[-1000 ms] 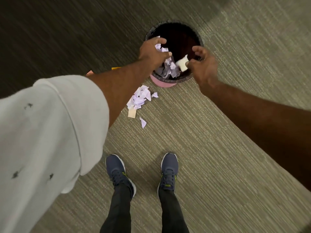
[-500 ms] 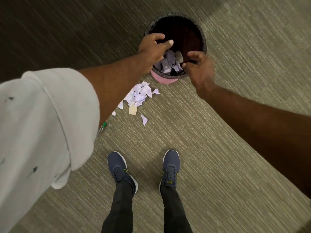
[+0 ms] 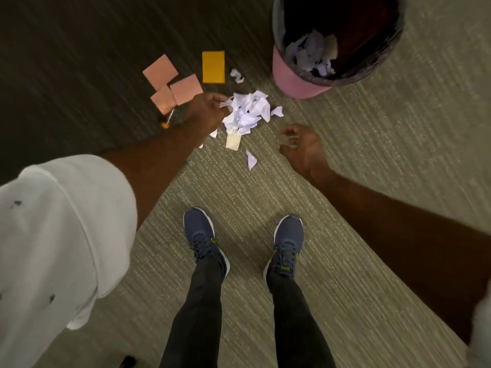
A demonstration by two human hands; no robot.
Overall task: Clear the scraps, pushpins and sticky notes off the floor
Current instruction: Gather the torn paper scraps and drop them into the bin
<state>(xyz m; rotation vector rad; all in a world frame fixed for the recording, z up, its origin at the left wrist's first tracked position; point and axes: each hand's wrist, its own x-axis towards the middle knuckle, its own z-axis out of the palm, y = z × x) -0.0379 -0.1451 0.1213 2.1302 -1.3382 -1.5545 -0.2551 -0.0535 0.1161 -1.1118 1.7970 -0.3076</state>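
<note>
Carpeted floor (image 3: pixel 345 181) bearing: scrap pile (image 3: pixel 247 112), stray scraps (image 3: pixel 250 160) lying beside it, three pink sticky notes (image 3: pixel 170 83), yellow note (image 3: pixel 213 67), orange pushpin (image 3: pixel 166 122), pink bin (image 3: pixel 292 78) standing near pile, shoes (image 3: pixel 202 235).

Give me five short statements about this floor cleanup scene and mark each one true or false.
1. The pink wastebasket with a black liner already holds torn paper. True.
2. The yellow rectangular sticky note lies inside the wastebasket. False: it lies on the carpet.
3. The left hand is at the edge of the pile of white and lavender paper scraps. True.
4. The right hand holds a pink sticky note. False: it is open and holds nothing.
5. Three pink square sticky notes lie on the carpet. True.
</note>
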